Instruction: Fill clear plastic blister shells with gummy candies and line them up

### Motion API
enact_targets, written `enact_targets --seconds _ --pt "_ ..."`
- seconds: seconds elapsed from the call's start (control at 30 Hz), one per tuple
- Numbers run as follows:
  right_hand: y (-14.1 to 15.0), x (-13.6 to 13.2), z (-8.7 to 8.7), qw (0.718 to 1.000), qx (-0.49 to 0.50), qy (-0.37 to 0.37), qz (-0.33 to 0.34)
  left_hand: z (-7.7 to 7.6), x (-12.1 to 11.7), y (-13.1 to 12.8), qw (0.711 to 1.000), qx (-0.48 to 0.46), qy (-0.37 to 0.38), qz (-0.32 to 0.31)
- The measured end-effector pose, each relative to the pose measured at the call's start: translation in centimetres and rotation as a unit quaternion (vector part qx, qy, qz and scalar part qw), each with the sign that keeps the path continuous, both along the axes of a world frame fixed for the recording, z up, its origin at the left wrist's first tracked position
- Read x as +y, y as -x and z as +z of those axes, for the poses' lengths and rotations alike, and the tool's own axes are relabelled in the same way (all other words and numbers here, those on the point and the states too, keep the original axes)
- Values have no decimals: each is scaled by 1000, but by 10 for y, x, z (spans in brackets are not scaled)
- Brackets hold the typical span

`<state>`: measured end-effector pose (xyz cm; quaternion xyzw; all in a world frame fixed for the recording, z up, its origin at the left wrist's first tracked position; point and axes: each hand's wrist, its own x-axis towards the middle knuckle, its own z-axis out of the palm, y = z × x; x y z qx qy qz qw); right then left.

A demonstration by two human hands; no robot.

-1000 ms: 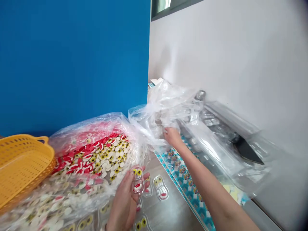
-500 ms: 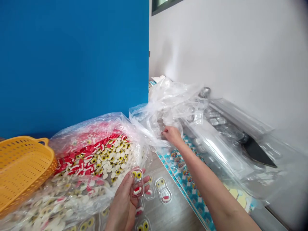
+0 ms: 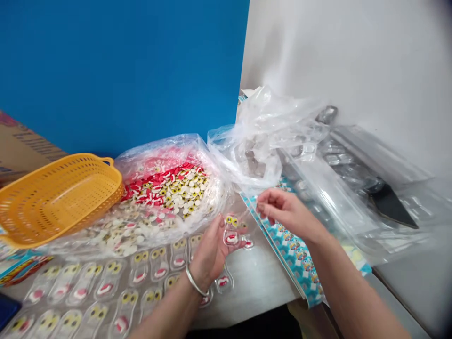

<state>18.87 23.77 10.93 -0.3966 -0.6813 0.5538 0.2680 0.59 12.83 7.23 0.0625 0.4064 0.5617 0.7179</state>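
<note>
Gripping a clear plastic pouch (image 3: 232, 234) with printed eyes in the left hand (image 3: 210, 252), right hand (image 3: 286, 212) raised, fingertips pinched together

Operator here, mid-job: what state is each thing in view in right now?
Left hand: closed around a pouch
Clear pouch: held upright, eyes and mouth printed
Right hand: raised, fingers curled, nothing visible in them
Clear bag: open, full of printed pieces
Laid-out pouches: flat in rows
Yellow basket: upright, resting on the bag's edge
Teal printed strip: lying flat
Crumpled clear plastic: bunched up
</note>
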Motion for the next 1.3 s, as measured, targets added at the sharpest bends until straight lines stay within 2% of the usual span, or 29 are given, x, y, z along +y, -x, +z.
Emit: enact_targets --seconds 0.07,0.13,0.2,0.33,0.4,0.57,0.67,0.77,0.87,0.93,0.97,1.03,1.1,1.2,1.3 --pt "1 -29 -1 997 -10 24 67 -1 -5 -7 998 -30 -14 -44" --pt "2 -49 -8 997 -18 29 76 0 -10 -14 995 -45 -28 -87" --pt "1 -60 -17 998 -32 14 47 3 -16 -21 991 -43 -40 -119" --pt "-7 -72 -27 990 -86 -110 -17 9 -25 -31 986 30 -39 -158" --pt "-11 -79 -28 985 -98 -135 -32 9 -30 -35 983 68 -42 -165" --pt "-18 -102 -38 994 -87 -52 -51 -2 -48 -43 984 100 -37 -143" --pt "-21 -117 -51 998 -20 64 -19 -14 -62 -46 979 122 -22 -159" --pt "-22 -128 -62 986 38 160 -10 -26 -73 -47 968 167 -30 -186" --pt "-27 -131 -71 989 29 147 -7 -31 -83 -43 937 275 -66 -207" --pt "-32 -128 -76 994 -7 109 -17 -27 -91 -37 892 394 -108 -194" --pt "-34 -127 -79 995 -30 95 -21 -24 -96 -33 858 461 -135 -184" --pt "-36 -124 -87 995 -72 74 -11 -18 -105 -26 772 572 -208 -185" --pt "-31 -122 -94 994 -103 44 14 -17 -112 -22 687 623 -303 -219" --pt "-12 -122 -98 984 -168 -49 20 -31 -115 -20 572 647 -416 -285" --pt "12 -126 -92 941 -277 -193 17 -54 -108 -19 449 710 -447 -308"
